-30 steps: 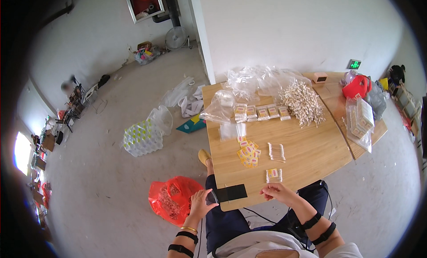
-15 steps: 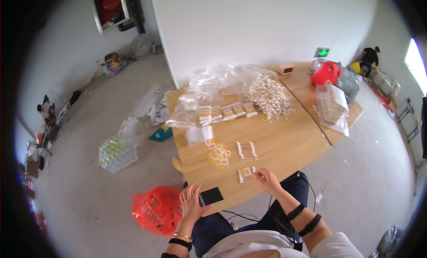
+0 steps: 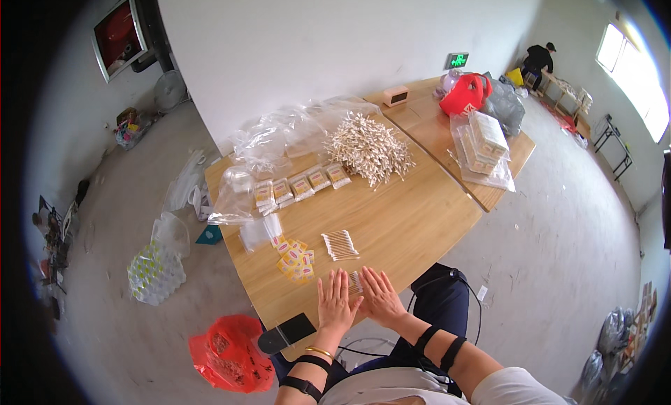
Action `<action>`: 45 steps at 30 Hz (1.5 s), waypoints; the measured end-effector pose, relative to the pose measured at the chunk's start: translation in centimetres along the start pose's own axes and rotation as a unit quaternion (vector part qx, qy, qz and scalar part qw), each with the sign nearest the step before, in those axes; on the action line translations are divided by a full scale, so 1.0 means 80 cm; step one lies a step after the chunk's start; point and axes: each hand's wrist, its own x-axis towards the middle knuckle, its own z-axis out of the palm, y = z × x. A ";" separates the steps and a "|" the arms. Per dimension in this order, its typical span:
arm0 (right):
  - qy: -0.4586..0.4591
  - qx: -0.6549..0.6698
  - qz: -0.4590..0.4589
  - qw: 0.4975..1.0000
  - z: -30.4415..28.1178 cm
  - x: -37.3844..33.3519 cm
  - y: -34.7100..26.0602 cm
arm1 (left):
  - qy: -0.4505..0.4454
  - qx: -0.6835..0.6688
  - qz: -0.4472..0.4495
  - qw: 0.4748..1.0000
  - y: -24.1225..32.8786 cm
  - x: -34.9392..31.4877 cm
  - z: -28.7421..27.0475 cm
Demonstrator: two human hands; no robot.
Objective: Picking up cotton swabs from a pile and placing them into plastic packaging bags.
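Observation:
My left hand (image 3: 337, 306) lies palm down near the table's front edge, its fingers stretched out. Beside it my right hand (image 3: 381, 300) is also flat with straight fingers. Between the two hands shows part of a small row of cotton swabs (image 3: 355, 282); the rest of it is covered by my fingers. Just beyond is a second, uncovered row of cotton swabs (image 3: 340, 245), laid side by side. To its left are scattered yellow-and-white cards (image 3: 296, 262), next to some clear plastic bags (image 3: 258, 233).
A big heap of loose cotton swabs (image 3: 370, 150) and several filled packets (image 3: 301, 187) lie farther back, before crumpled clear plastic (image 3: 269, 136). A black device (image 3: 297, 328) sits at the near left corner. A red plastic bag (image 3: 233, 355) stands below. Far off is another person (image 3: 538, 60).
My left hand has moved right, from beside the black device to the small swab row. My right hand has opened from a pinch and flattened. The view has turned right.

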 end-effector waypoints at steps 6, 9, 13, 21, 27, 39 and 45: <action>-0.017 -0.001 -0.009 1.000 0.004 0.002 0.001 | -0.039 0.008 0.026 0.999 -0.003 -0.013 0.009; -0.019 0.002 -0.019 1.000 0.003 0.004 0.004 | -0.045 -0.014 0.028 0.998 -0.002 -0.015 0.006; -0.018 0.011 -0.026 0.999 0.005 0.006 0.002 | -0.061 0.006 0.035 0.998 -0.006 -0.017 0.002; -0.041 -0.003 -0.045 0.998 0.003 0.014 0.000 | -0.075 0.027 0.058 0.995 -0.017 -0.020 -0.005; -0.036 -0.042 -0.039 0.998 0.007 0.016 -0.009 | -0.063 0.008 0.047 0.997 -0.016 -0.022 0.001; -0.021 -0.014 -0.036 0.999 0.008 0.019 -0.008 | -0.082 0.006 -0.079 0.993 -0.016 -0.037 -0.004; 0.006 -0.011 -0.044 0.999 0.022 0.022 -0.014 | -0.052 -0.010 -0.100 0.994 -0.002 -0.031 0.003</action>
